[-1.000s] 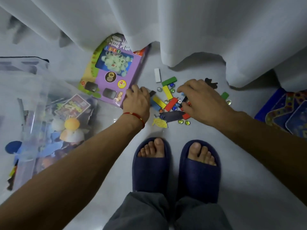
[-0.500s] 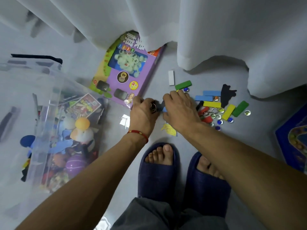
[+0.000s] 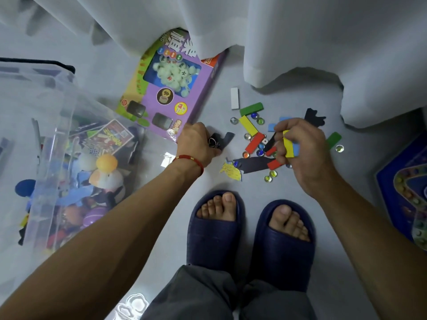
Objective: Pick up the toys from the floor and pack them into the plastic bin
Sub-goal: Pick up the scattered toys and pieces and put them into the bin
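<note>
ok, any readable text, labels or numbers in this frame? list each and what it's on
Purple game box: large Chinese title characters at the top edge, partly hidden by the curtain; not readable.
Round pieces in the box window: single characters, too small to read with certainty.
Yellow and red round stickers on the box: too small.
Card in the plastic bin: colourful print, blurred.
White die: dots, count unclear.
Blue game board: no text visible.

White curtains (image 3: 300,31) pool on glossy grey floor (image 3: 346,227).

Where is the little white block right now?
The white block lies on the floor at the far end of the toy pile, just above the green block, between the purple game box on its left and the curtain on its right.
</note>
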`<state>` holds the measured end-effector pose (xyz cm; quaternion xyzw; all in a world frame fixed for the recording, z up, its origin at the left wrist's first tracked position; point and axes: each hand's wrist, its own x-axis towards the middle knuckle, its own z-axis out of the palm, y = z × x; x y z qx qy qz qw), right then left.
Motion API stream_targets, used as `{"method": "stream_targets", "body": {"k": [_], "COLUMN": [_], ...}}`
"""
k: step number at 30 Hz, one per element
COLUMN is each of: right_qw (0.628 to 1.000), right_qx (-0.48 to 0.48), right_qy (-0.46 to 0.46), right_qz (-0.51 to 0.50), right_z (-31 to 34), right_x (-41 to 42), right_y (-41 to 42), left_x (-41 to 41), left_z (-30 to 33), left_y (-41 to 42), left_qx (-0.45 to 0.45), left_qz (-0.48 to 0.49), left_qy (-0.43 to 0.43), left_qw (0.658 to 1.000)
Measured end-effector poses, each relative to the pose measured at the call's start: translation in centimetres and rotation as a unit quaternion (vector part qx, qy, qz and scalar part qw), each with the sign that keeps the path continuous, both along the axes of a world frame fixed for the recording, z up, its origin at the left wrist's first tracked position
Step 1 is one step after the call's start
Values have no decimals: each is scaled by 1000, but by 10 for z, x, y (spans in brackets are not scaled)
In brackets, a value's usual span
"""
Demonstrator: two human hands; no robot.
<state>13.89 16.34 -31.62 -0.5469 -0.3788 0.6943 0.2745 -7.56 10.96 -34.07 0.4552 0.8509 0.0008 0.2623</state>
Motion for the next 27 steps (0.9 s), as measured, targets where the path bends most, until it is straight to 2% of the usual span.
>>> {"method": "stream_targets", "body": {"k": [1, 2, 4, 6, 8, 10, 12, 17, 20, 21, 23, 25, 27], "right_qw": [992, 964, 874, 797, 747, 716, 705, 725, 750, 773, 847, 914, 960], "right_qx": [66, 149, 281, 325, 355, 387, 398, 387, 372, 362, 296, 176, 44], "right_qy": [-88, -180, -294, -353, -397, -422, -423, -401, -397, -389, -363, -331, -261], "right_qz": [57, 126, 267, 366, 398, 401, 406, 405, 376, 347, 253, 157, 96], "right_z": [-3, -10, -20, -26, -33, -36, -36, -31, -24, -17, 1, 25, 51], "right_x": [2, 4, 4, 3, 1, -4, -9, -18, -18, -17, -10, 4, 20], "right_y": [-6, -12, -24, -34, -38, -38, -34, -19, -14, -11, -6, -3, -7], "left_x": [1, 1, 0, -1, -1, 1, 2, 3, 6, 7, 8, 11, 16], "left_z": [1, 3, 2, 1, 0, 1, -1, -1, 5, 8, 17, 33, 58], "left_y": [0, 0, -2, -5, -9, -14, -18, -29, -35, -39, -47, -61, -78], "left_qx": [0, 3, 14, 30, 49, 68, 86, 122, 139, 144, 168, 190, 190], "left_qz": [-2, -4, -9, -9, -11, -11, -11, 48, 147, 193, 280, 336, 369], "left_qy": [-3, -6, -15, -33, -47, -54, -59, -98, -162, -196, -280, -364, -429], "left_qw": [1000, 1000, 1000, 999, 998, 996, 994, 987, 966, 950, 903, 848, 802]}}
